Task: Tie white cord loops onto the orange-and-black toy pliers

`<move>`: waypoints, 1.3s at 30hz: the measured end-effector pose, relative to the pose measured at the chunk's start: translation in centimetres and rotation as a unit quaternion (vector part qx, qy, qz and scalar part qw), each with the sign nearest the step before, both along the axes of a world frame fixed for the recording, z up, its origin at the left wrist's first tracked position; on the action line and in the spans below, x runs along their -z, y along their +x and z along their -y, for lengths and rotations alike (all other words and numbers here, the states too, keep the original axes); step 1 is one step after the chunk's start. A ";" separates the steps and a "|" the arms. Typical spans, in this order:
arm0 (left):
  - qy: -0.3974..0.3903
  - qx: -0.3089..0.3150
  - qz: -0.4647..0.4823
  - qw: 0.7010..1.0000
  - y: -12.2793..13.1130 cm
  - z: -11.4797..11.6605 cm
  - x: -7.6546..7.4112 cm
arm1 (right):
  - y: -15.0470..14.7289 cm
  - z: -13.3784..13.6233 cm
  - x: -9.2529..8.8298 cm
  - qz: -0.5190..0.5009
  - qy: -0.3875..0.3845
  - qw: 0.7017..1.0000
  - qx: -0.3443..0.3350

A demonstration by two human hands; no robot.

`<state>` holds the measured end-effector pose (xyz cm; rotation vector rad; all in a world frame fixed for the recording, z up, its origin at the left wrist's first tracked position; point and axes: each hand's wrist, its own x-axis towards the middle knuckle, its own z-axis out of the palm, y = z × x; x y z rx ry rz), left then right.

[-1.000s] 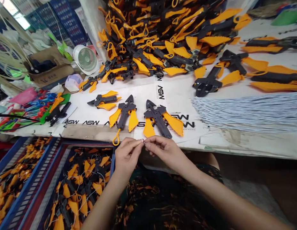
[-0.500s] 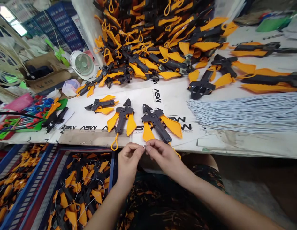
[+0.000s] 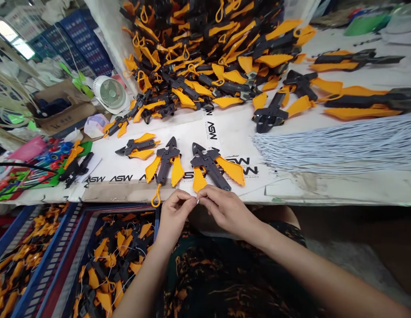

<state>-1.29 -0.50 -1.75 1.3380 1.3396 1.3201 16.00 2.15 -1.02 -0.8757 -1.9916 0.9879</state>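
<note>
My left hand (image 3: 175, 213) and my right hand (image 3: 222, 206) meet at the table's front edge, fingertips pinched together on a small white piece of string (image 3: 197, 201). Just beyond them lie two black-and-orange plastic toys, one (image 3: 166, 162) with an orange loop hanging over the edge, the other (image 3: 215, 169) to its right. A third toy (image 3: 136, 147) lies further left. A bundle of white strings (image 3: 338, 145) is spread out on the right side of the table.
A big heap of the same toys (image 3: 205, 57) fills the back of the table. Blue crates (image 3: 112, 260) with finished toys stand below at the left. A small white fan (image 3: 110, 93), a cardboard box (image 3: 59, 110) and coloured scissors (image 3: 43, 159) crowd the left end.
Both hands stay pinched together on the white piece, working it slightly. The view has shifted a little, so the table contents sit further left and lower.
</note>
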 end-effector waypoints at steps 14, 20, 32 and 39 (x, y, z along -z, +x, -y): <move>0.066 -0.006 -0.141 0.988 0.7 0.4 -1.0 | -0.6 -0.5 0.8 -0.070 -0.203 0.975 0.048; -0.040 -0.068 -0.058 0.995 2.1 1.1 -0.6 | -0.5 0.5 1.4 -0.031 -0.077 0.996 0.042; 0.196 0.031 -0.216 0.956 -0.1 0.9 0.7 | -0.7 0.2 1.7 -0.098 -0.252 0.962 -0.033; 0.114 0.027 -0.228 0.967 -0.8 1.3 0.9 | -0.8 0.6 1.5 -0.093 -0.255 0.961 -0.053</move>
